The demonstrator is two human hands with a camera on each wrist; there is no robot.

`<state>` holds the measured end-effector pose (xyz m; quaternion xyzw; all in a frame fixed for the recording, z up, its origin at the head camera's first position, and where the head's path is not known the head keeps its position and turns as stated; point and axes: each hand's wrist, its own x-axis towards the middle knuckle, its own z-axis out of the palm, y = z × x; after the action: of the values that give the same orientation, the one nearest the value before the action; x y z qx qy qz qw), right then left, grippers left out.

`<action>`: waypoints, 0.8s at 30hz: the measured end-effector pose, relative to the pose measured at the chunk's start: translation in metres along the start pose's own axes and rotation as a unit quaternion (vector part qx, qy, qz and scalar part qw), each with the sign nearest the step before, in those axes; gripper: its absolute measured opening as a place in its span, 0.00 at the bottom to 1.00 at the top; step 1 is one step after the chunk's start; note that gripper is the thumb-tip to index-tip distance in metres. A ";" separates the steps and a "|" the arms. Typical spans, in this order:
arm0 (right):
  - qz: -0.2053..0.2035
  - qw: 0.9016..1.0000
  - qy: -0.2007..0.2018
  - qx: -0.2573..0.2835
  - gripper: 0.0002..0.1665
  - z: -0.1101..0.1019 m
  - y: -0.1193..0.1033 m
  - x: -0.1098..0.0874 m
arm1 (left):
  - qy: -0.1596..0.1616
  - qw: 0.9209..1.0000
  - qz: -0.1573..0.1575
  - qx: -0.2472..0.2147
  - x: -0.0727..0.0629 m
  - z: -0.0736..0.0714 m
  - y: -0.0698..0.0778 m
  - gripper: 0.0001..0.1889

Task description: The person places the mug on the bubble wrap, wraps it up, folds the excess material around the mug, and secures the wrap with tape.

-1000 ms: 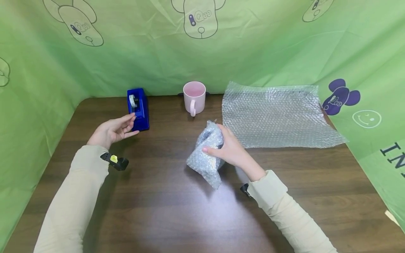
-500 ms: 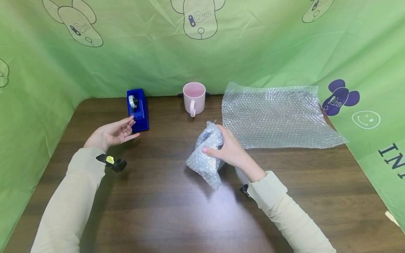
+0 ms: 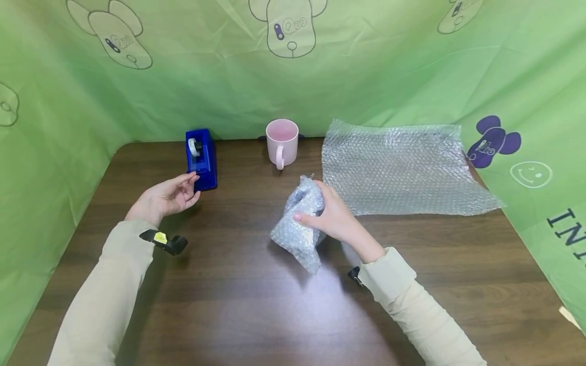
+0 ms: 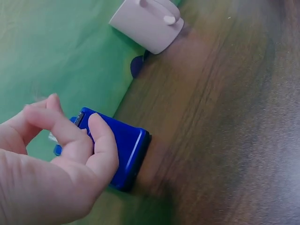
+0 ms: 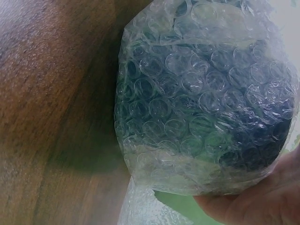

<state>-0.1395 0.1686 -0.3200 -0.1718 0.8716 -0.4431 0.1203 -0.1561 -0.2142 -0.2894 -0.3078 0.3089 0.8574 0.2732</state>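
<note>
At the left, my left hand (image 3: 167, 195) is at the front of a blue tape dispenser (image 3: 201, 160), its thumb and forefinger pinching the end of the clear tape (image 3: 193, 163). The white roll sits in the dispenser's back part. In the left wrist view the other fingers of the hand (image 4: 61, 159) curl in front of the dispenser (image 4: 123, 145). Mid-table, my right hand (image 3: 336, 213) grips a bundle of bubble wrap (image 3: 299, 223) from its right side. Close up, the bundle (image 5: 201, 98) shows something dark through its bubbles; what it is stays hidden.
A pink mug (image 3: 281, 145) stands at the back of the wooden table (image 3: 238, 305), handle towards me. Right of it lies a flat sheet of bubble wrap (image 3: 393, 168), reaching past the table's right edge. A green printed cloth (image 3: 220, 76) hangs behind and around the sides.
My left hand's pinching fingertips have come slightly towards me from the dispenser, and its outstretched finger has curled in. My right hand and the bundle stay in place.
</note>
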 end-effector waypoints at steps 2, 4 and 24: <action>0.000 1.000 0.000 -0.001 0.55 0.000 0.000 0.001 | -0.005 1.000 -0.001 -0.007 -0.001 -0.001 -0.003 0.07; 0.001 1.000 0.001 0.000 0.55 0.000 0.000 0.001 | -0.015 1.000 0.000 -0.014 -0.002 -0.002 -0.005 0.10; -0.005 1.000 0.002 0.010 0.54 0.000 0.000 0.001 | -0.040 0.961 0.100 0.256 -0.011 -0.015 -0.020 0.14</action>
<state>-0.1404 0.1683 -0.3196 -0.1746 0.8664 -0.4527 0.1181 -0.1303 -0.2149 -0.2984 -0.1607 0.5361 0.7842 0.2679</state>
